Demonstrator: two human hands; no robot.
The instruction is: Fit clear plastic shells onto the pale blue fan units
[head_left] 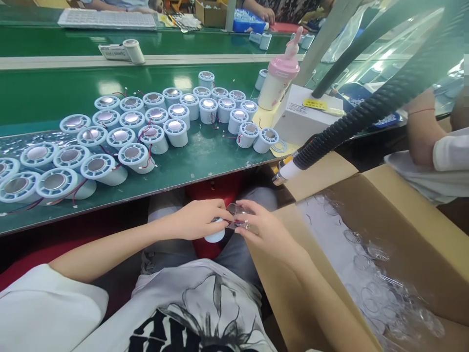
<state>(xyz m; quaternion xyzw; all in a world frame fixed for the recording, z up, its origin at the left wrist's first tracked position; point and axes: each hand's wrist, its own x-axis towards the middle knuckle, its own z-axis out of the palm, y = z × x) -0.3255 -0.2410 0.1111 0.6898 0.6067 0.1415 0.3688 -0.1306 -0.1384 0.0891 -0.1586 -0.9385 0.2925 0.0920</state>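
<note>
Over my lap, my left hand [203, 217] is closed round a light blue cylindrical housing [215, 235], of which only the lower part shows under my fingers. My right hand [262, 225] grips a clear plastic cup-like part [240, 211] right beside it. Thin red and dark wires seem to run between the two parts. My fingertips hide most of where they meet. On the green bench in front, many similar light blue housings [176, 128] stand in uneven rows, with silver discs on top and short wires hanging out.
A cardboard box [414, 210] at my right holds several clear plastic parts [370, 293]. A black flexible hose [330, 139] reaches across from the upper right. A pink-lidded bottle [278, 78] and a white device [306, 115] stand on the bench. Other people's hands [266, 13] are across the line.
</note>
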